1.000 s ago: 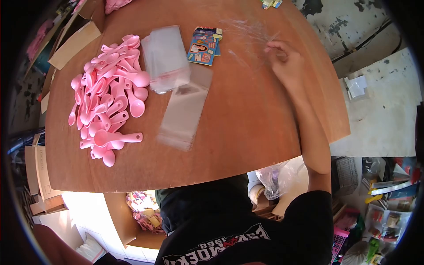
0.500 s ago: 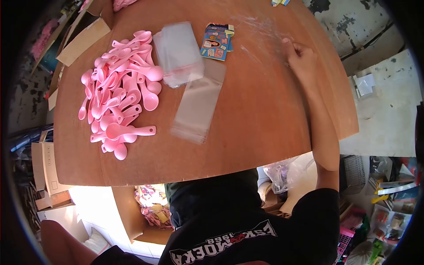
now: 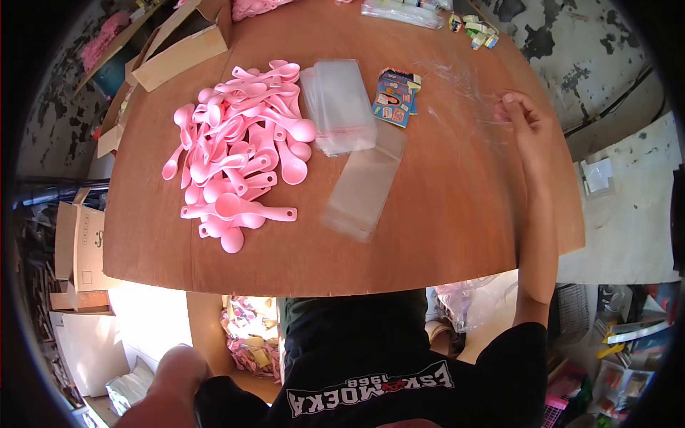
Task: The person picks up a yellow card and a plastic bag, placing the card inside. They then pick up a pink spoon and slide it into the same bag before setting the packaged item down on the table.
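Note:
My right hand (image 3: 526,118) is over the right side of the table, its fingers curled and pinched together. Thin clear plastic strips (image 3: 457,78) lie beside and at its fingertips; whether a strip is between the fingers is too fine to tell. My left arm (image 3: 168,381) is bent at the lower left, and its hand is out of view. A heap of pink measuring spoons (image 3: 235,135) lies on the left of the table. Next to it is a stack of clear plastic bags (image 3: 339,107), with more bags (image 3: 365,185) fanned below. Small printed cards (image 3: 394,98) lie at the bags' upper right.
The brown wooden table (image 3: 457,214) curves across the view. A cardboard box (image 3: 182,57) stands at its far left edge. Packed plastic (image 3: 403,13) and small yellow-green pieces (image 3: 479,32) lie at the back. Below the table is an open box of pink packets (image 3: 250,339).
The view has shifted, so the tabletop things sit lower and further right, and more of the table's back shows. My right hand stays by the plastic strips, its fingers slightly less tightly curled.

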A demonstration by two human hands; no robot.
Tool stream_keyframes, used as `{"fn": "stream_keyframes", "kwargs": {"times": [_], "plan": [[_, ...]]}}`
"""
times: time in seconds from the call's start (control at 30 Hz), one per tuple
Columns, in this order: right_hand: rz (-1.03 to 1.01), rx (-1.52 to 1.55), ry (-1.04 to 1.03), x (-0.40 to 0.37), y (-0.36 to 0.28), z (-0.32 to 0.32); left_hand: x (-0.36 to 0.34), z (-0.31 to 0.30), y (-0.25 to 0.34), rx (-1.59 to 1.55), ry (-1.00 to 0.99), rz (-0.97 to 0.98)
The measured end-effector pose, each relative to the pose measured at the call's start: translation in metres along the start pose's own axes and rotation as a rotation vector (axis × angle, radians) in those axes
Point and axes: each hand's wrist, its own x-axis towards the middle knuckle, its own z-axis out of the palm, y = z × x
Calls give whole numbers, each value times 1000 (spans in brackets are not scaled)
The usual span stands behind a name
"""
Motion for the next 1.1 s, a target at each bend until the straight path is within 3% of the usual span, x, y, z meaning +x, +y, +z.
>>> {"fn": "stream_keyframes", "kwargs": {"times": [0.03,0.1,0.13,0.17,0.23,0.27,0.3,0.33,0.37,0.43,0.47,0.53,0.67,0.73,0.77,0.83,0.87,0.93,0.97,1.03,1.07,1.1], "plan": [[0,59,-104,-1,-19,-9,-41,-28,8,-494,306,-97],[-5,106,-199,4,-38,-23,-78,45,27,159,255,-752],[-54,179,-300,9,-43,-30,-83,55,20,16,-73,-1027],[-105,252,-401,15,-46,-36,-96,66,22,20,-192,-1235],[-130,329,-467,26,-46,-44,-115,75,11,-72,-564,-1366],[-149,415,-546,34,-43,-47,-126,80,12,-82,-557,-1359],[-155,405,-541,45,-33,-51,-136,84,12,-47,-679,-1300],[-81,603,-663,57,-14,-53,-143,88,12,-11,-798,-1237],[-1,799,-784,66,3,-51,-145,92,9,-17,-790,-1232],[48,-951,5,66,27,-17,-149,99,7,103,-859,-1212],[52,-958,13,63,43,-15,-155,99,8,162,-862,-1203],[43,-666,168,65,66,-13,-158,98,8,174,-860,-1197],[-103,-563,62,46,67,-9,-161,101,10,222,-877,-1184],[72,-420,-147,34,12,0,-162,101,10,224,-885,-1187],[77,-416,-154,28,-6,2,-162,100,10,224,-888,-1186],[3,-142,-343,23,-37,0,-163,99,10,224,-895,-1186],[5,-142,-343,23,-54,-5,-164,99,11,219,-898,-1183],[-215,232,-476,22,-77,-15,-164,100,12,225,-894,-1184],[-215,228,-473,24,-79,-18,-163,100,12,236,-887,-1183],[-368,701,-637,35,-82,-25,-164,100,12,239,-873,-1179],[-329,917,-766,45,-67,-24,-164,99,13,247,-864,-1178],[-331,914,-771,50,-50,-15,-164,99,14,249,-859,-1179]]}}
